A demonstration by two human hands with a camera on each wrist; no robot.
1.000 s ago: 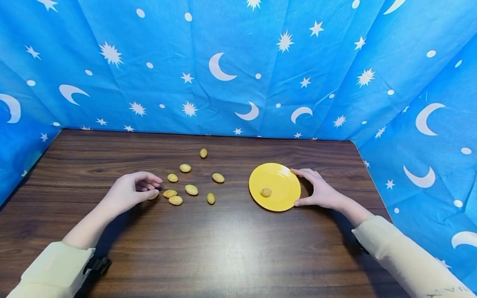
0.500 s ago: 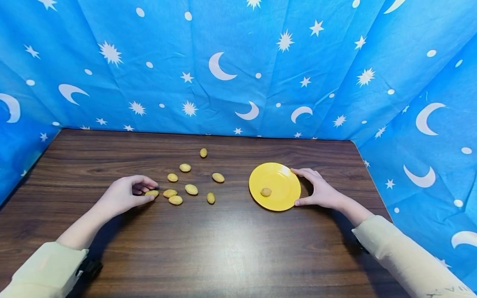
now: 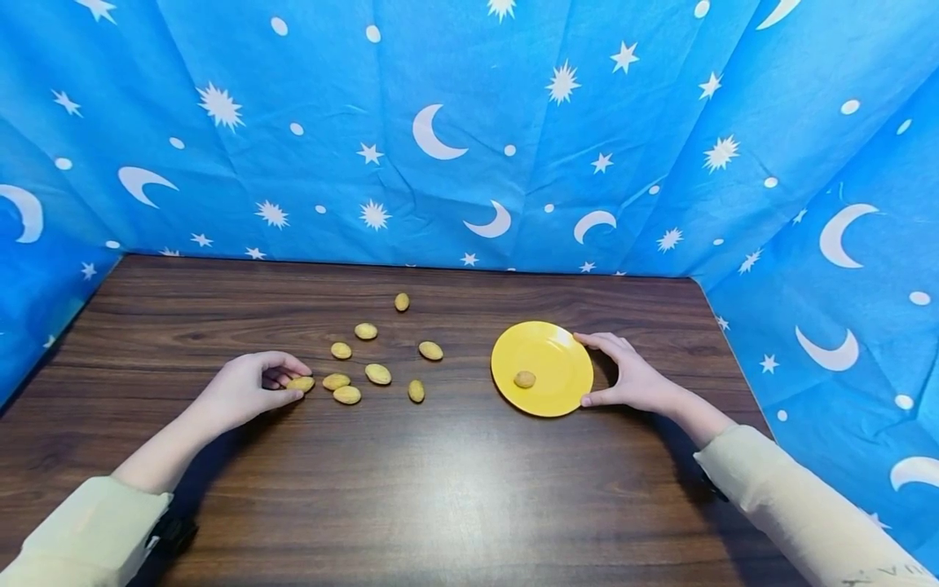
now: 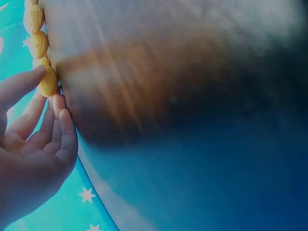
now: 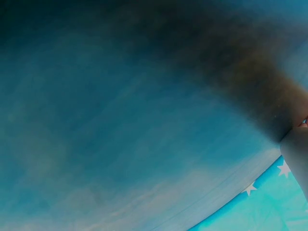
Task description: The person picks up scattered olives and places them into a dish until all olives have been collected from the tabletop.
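Left hand [image 3: 244, 391] has a wrinkly yellow nut [image 3: 301, 384] pinched, right hand [image 3: 635, 378] is gripping the yellow plate [image 3: 559, 360] by its rim.

So the pinched nut is out at the left end of the scatter, and I can't tell if it's off the surface [image 3: 455, 481] yet; eight loose nuts [image 3: 377, 374] lie left of centre, one closest to the far edge. Plate's over toward the right edge with a single nut on it [image 3: 524, 380]. My worry: it's only a fingertip hold on a rounded thing, so a lopsided squeeze could pop it out toward the left edge. Swing too low and it'd probably knock its neighbours. Tug the rim and the plated one might roll.
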